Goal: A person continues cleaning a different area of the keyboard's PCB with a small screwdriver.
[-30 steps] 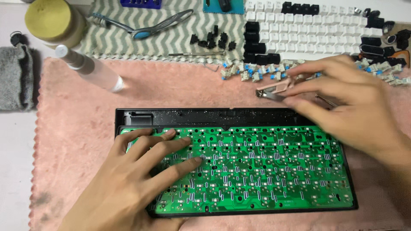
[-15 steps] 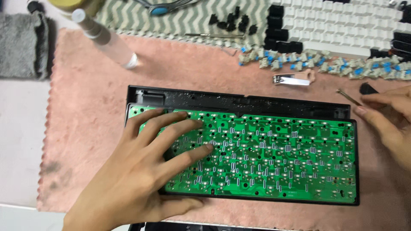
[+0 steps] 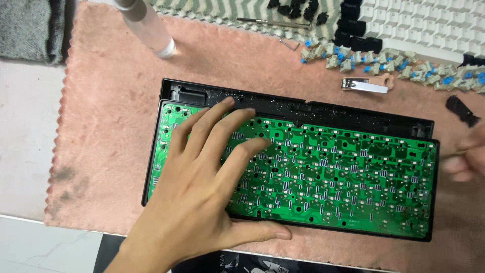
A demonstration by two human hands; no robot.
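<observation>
The right hand is cut off by the frame's edge and blurred; only a few fingers show, and whether they are spread or pinching something cannot be told. A thin dark streak beside them may be a tool, but it is too smeared to identify. The left hand covers the left third of the green circuit board, hiding the board's parts beneath the palm. The clear bottle, the grey cloth and the white and black keycaps are all cropped by the top edge; a dark printed surface below the mat is cut off at the bottom.

The left fingers are spread flat and pressed down on the board, their tips reaching the upper left of the board and the rim of the black keyboard case that holds it; the thumb lies along the case's near edge. The board extends rightward from under these fingers almost to the right fingers, which hover just beside the case's right end.

Beyond the left fingertips, on the pink mat, lie a row of blue-stemmed key switches and a metal clipper-like tool. A small black piece lies just above the right fingers. The mat rests on a pale tabletop.
</observation>
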